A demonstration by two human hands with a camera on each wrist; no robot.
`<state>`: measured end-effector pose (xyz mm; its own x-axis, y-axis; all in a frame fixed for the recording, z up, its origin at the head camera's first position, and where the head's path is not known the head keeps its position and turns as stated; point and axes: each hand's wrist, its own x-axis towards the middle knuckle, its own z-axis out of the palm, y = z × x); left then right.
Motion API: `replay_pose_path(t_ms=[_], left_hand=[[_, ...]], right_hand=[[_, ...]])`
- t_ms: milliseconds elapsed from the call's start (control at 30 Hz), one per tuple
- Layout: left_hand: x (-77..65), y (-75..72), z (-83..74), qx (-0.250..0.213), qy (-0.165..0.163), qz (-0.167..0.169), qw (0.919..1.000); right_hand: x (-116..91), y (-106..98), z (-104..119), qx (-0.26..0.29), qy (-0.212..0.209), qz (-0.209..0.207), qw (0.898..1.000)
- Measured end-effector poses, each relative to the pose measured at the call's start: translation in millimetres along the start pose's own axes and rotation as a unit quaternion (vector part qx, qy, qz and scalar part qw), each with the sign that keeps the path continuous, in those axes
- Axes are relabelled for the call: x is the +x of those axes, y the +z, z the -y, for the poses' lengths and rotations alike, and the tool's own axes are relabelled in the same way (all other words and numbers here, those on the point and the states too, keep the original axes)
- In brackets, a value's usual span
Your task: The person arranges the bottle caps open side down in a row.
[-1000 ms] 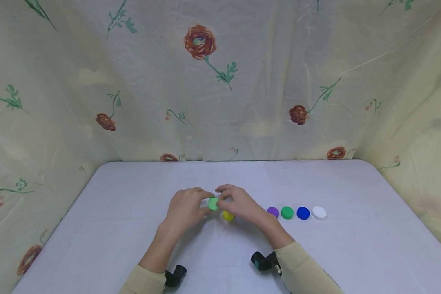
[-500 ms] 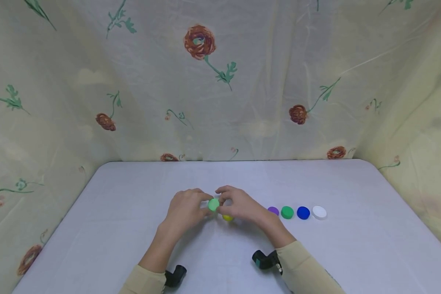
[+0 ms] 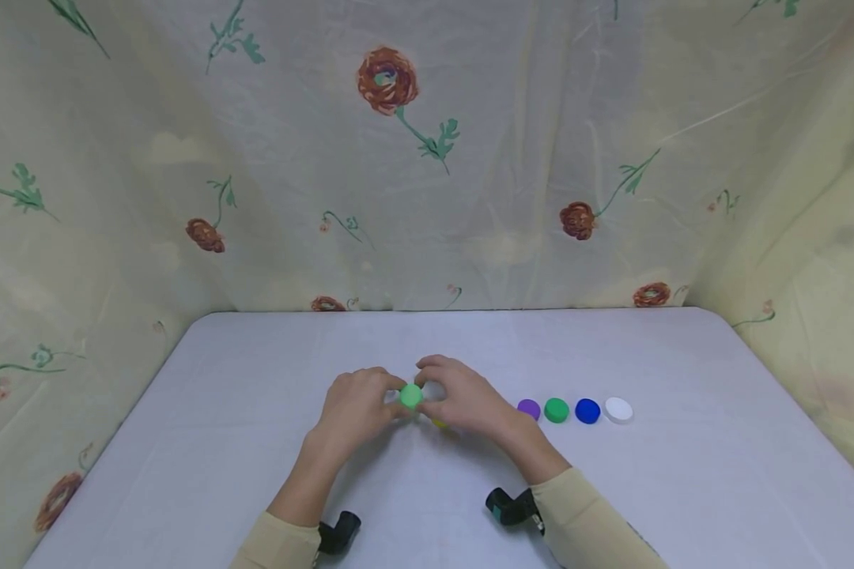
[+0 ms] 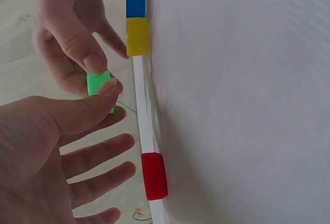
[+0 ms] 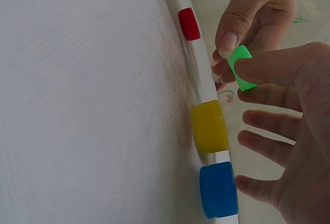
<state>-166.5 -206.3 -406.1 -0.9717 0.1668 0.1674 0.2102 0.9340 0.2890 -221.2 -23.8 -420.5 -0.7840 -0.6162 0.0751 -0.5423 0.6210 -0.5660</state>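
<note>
Between the two hands is a light green round cap [image 3: 410,396], held up above the table. My left hand [image 3: 356,407] pinches it by one side with thumb and forefinger, the other fingers spread loosely in the left wrist view. From the opposite side my right hand [image 3: 466,399] pinches it too, thumb and forefinger at its edge. A yellow cap [image 5: 210,126] and a blue cap [image 5: 219,189] stand side by side below the right hand. Below the left hand is a red cap [image 4: 154,176], hidden in the head view.
Right of the hands, a row on the white-covered table [image 3: 683,490] holds a purple cap [image 3: 529,408], a darker green cap [image 3: 557,410], a dark blue cap [image 3: 587,411] and a white cap [image 3: 618,410]. A flowered curtain [image 3: 498,158] surrounds the table's back and sides.
The right hand has shifted slightly left and its forefinger has come down to the light green cap's edge. It now covers more of the yellow cap. The left hand has barely moved.
</note>
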Motion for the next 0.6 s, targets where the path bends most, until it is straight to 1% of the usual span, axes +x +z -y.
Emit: replay_pose_path(t_ms=[167, 400, 600], left_hand=[[0.7, 1.5, 0.5, 0.003, 0.001, 0.004, 1.0000], [0.0, 2.1, -0.6, 0.000, 0.000, 0.008, 1.0000], [-0.7, 3.7, -2.3, 0.003, -0.002, 0.029, 0.9996]], right_hand=[[-1.0, 0.9, -1.2, -0.003, 0.002, 0.005, 1.000], [-2.3, 1.8, -2.3, 0.000, -0.009, 0.012, 1.000], [-2.8, 4.2, -3.3, -0.013, -0.007, 0.025, 1.000]])
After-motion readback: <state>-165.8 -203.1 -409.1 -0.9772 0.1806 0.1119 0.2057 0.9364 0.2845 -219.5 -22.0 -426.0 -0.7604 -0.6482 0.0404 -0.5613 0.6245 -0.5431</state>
